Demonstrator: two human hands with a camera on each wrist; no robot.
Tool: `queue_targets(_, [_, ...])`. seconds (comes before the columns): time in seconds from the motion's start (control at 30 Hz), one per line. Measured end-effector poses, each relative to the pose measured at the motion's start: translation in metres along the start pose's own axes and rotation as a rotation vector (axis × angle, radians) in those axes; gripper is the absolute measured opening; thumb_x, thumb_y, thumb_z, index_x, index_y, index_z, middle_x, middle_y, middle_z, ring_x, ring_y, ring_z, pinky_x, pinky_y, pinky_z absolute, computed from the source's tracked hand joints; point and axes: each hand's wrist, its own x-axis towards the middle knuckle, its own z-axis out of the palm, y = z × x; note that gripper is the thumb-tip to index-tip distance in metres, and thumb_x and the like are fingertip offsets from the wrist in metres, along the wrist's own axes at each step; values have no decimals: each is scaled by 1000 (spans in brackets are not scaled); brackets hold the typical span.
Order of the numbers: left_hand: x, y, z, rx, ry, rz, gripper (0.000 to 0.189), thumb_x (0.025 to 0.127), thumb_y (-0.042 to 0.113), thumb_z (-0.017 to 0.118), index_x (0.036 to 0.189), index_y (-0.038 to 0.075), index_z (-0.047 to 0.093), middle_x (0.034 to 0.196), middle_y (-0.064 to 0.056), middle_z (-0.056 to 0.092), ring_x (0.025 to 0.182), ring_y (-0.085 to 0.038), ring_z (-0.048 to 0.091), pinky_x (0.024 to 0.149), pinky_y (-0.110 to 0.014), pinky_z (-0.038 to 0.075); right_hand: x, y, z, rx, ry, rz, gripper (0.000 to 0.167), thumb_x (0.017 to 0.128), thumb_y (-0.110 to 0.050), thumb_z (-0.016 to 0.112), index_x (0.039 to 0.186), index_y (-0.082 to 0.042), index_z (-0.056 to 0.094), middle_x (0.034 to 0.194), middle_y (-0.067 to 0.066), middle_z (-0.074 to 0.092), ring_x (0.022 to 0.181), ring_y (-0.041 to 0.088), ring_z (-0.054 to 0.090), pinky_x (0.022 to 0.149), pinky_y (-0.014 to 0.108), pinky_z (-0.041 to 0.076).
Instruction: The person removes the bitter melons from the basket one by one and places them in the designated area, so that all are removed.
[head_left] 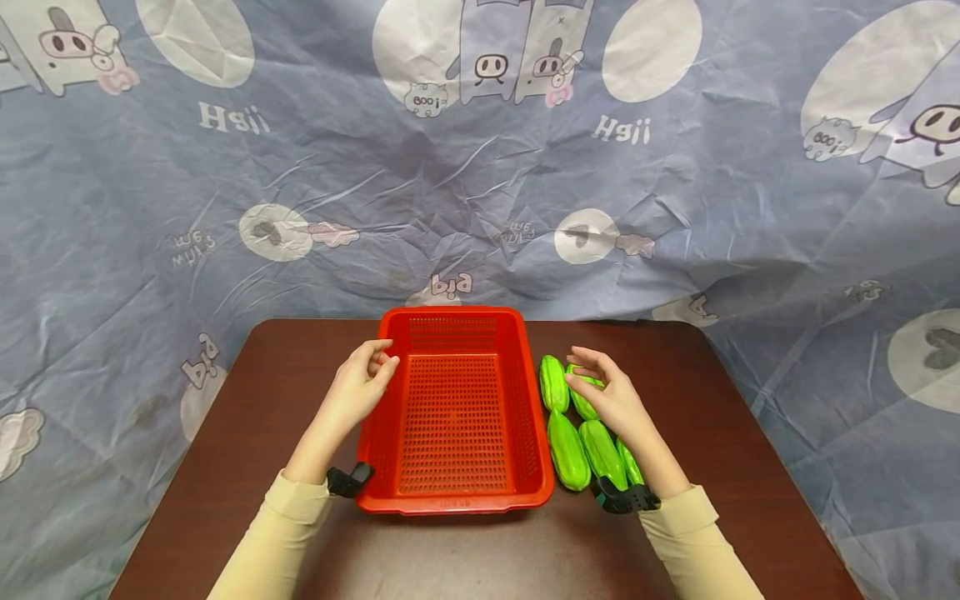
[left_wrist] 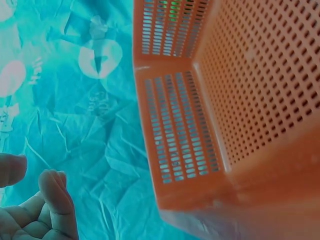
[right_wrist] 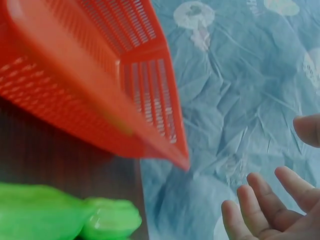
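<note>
A red plastic basket [head_left: 452,498] with a perforated floor and slotted walls stands on the table, and in the left wrist view the basket [left_wrist: 185,200] looks orange. My left hand [head_left: 358,383] hovers by its left rim, fingers loosely bent, holding nothing. To the right of the basket lie several bright green, cucumber-like vegetables [head_left: 568,452], packed close together. Above them is my right hand [head_left: 609,398], fingers spread and slightly bent, with nothing in its grasp; it partly hides the vegetables behind it. In the right wrist view its fingers [right_wrist: 255,210] are apart from the basket.
The dark brown table [head_left: 292,375] has rounded far corners. Behind it hangs a wrinkled blue cloth [head_left: 337,167] printed with cartoon figures. Each wrist wears a black strap, such as the left strap [head_left: 350,481].
</note>
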Motion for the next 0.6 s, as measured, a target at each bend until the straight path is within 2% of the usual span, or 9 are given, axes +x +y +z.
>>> queue_targets(0.13, [5, 7, 6, -13, -2, 3, 42, 100, 24, 56, 137, 3, 53, 110, -13, 60, 93, -24, 58, 72, -31, 46, 12, -11, 10, 14, -2, -19, 51, 96, -20, 64, 143, -7, 47, 140, 18, 55, 128, 35, 52, 92, 17, 46])
queue_targets(0.37, [16, 19, 15, -46, -9, -5, 42, 100, 26, 56, 137, 5, 53, 112, -11, 60, 93, -24, 58, 74, -32, 47, 30, -26, 26, 48, -3, -20, 52, 96, -22, 64, 143, -7, 47, 140, 17, 55, 127, 34, 53, 102, 48, 45])
queue_targets(0.6, [28, 27, 24, -67, -6, -7, 42, 101, 27, 55, 137, 5, 53, 114, -12, 61, 96, -25, 60, 78, -36, 49, 43, -35, 38, 49, -2, -2, 54, 97, -26, 62, 144, -8, 45, 142, 17, 53, 130, 34, 50, 105, 51, 43])
